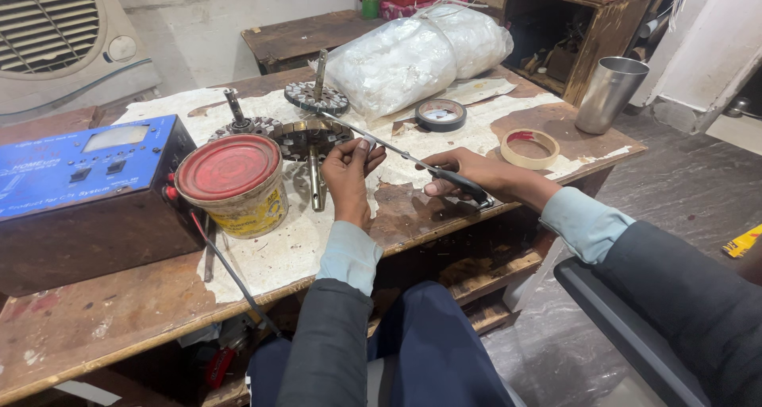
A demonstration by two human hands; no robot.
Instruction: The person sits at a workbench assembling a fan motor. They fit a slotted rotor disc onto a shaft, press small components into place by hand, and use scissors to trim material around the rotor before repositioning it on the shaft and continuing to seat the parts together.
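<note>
1. The workbench is worn wood, partly covered with stained white paper, and it carries everything below.
2. A blue meter box with switches and a small window sits at the bench's left edge, a dark lead running from it toward the front edge.
3. Two white plastic bags lie along the back edge, toward the right.
4. A tub with a red lid stands just beside the blue box, near the middle of the bench.
5. A steel cup stands at the back right corner.
6. Three round motor cores with upright shafts sit behind the tub (the nearest one lies just under the left hand).
7. The screwdriver slants across the middle of the bench, its tip at the nearest core and its dark handle toward the front edge.
8. The right hand is clamped around the screwdriver's handle.
9. The left hand pinches the screwdriver's shaft between closed fingers, close to a small white piece at the fingertips.
10. A pale tape ring lies toward the right edge.
11. A black tape roll lies in front of the bags.
</note>
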